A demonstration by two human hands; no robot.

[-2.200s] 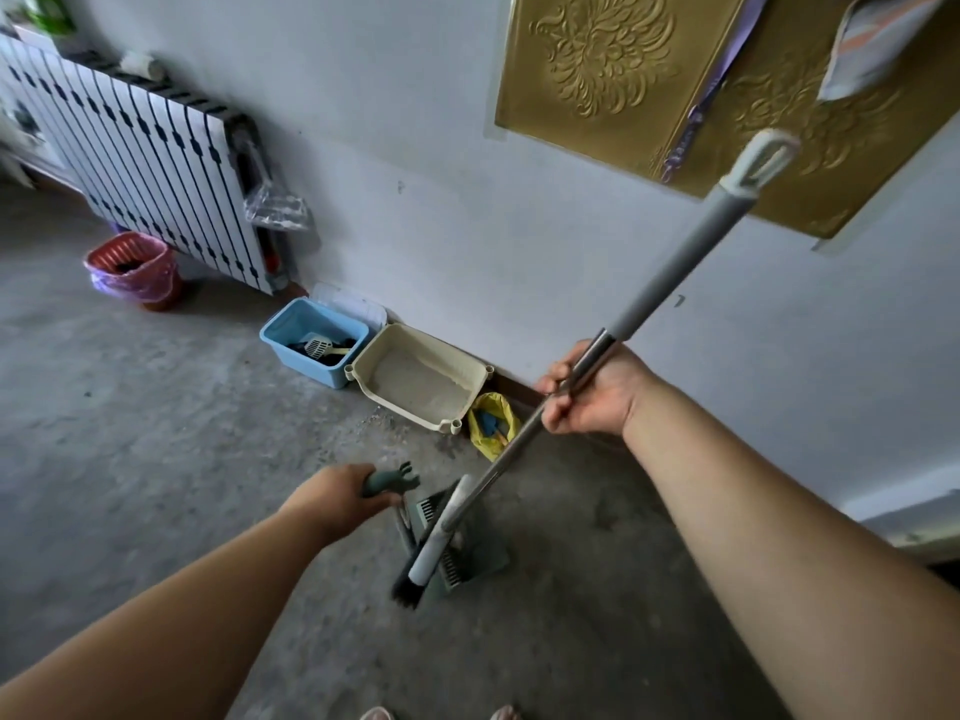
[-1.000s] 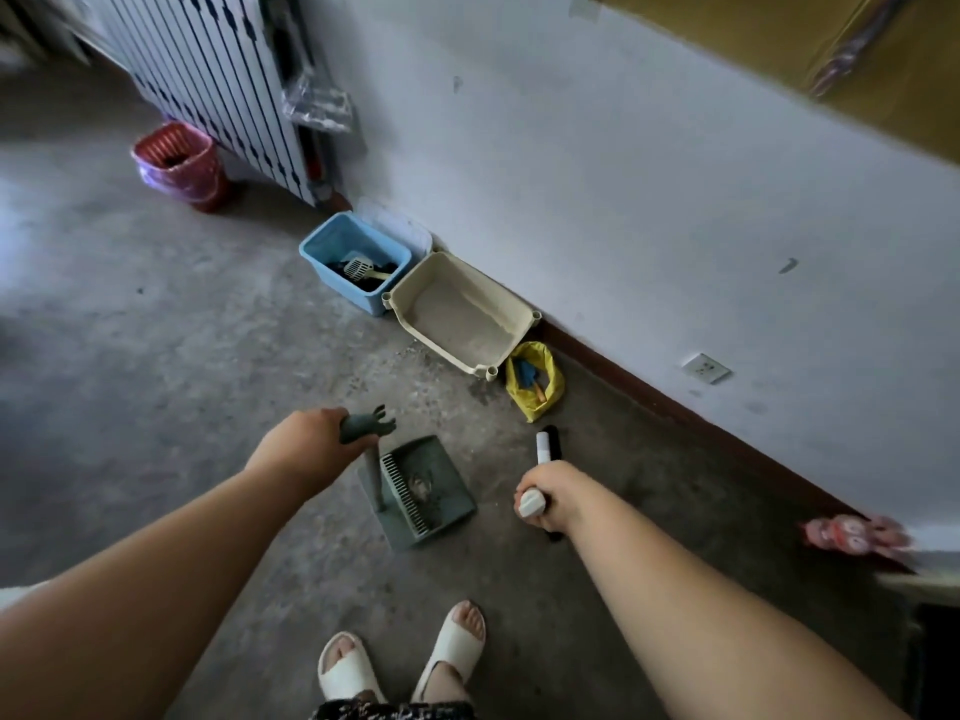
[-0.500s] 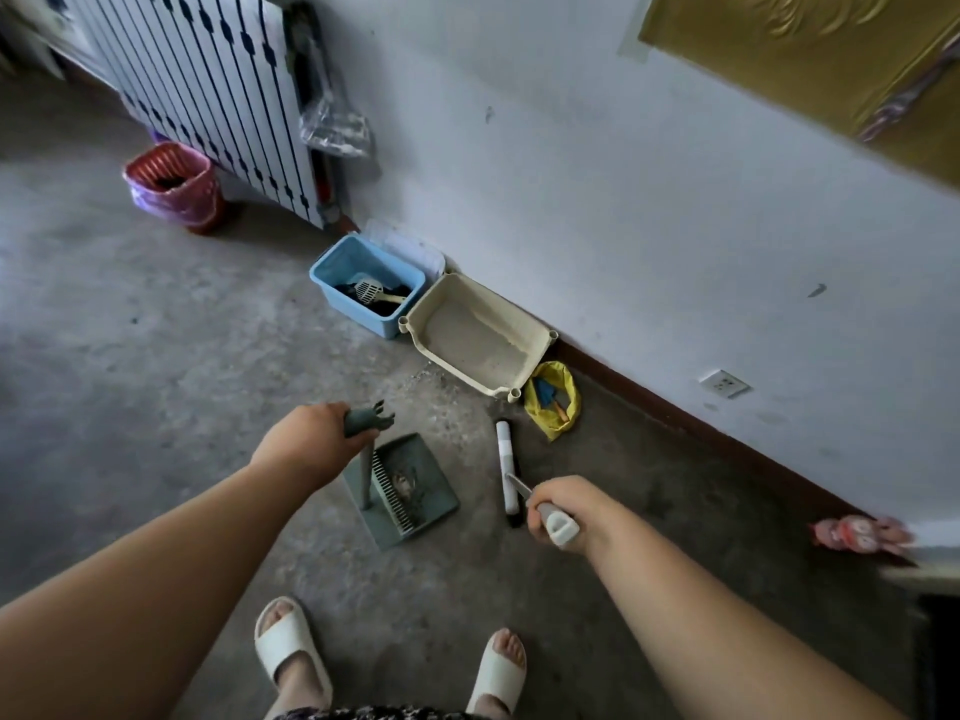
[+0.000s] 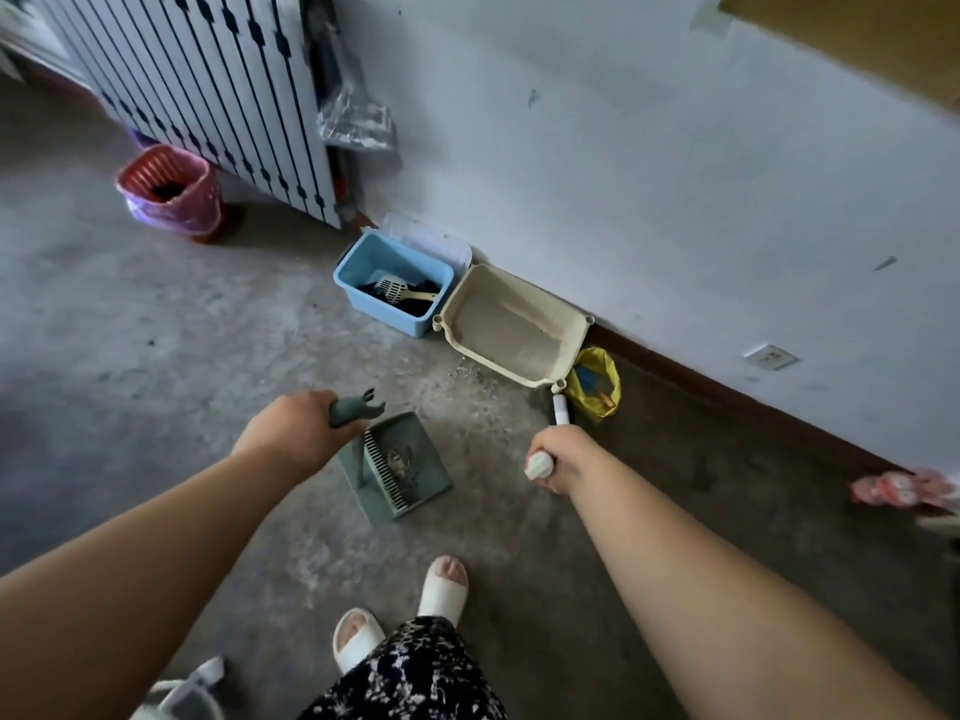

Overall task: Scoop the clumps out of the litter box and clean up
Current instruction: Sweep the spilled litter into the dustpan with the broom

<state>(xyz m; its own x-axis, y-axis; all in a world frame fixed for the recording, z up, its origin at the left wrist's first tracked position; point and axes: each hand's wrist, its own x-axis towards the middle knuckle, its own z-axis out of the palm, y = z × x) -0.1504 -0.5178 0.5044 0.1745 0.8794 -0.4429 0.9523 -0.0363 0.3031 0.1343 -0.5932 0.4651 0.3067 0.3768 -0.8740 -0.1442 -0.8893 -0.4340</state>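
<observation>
One litter box (image 4: 488, 356): cream plastic, against the wall (image 4: 623, 174), litter smooth and pale, no clumps showing.
Spilled grains (image 4: 467, 376): gritty scatter just before it; sweeping's left, I'd say.
Dustpan (image 4: 415, 475): green, comb-toothed, near the box, debris aboard.
Left hand (image 4: 296, 428): curled round the dustpan handle.
Right hand (image 4: 558, 457): fist round the broom (image 4: 560, 409) handle.

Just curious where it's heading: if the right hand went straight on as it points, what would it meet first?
Probably the litter box, at its near corner just past the broom head; depth is unclear.
</observation>
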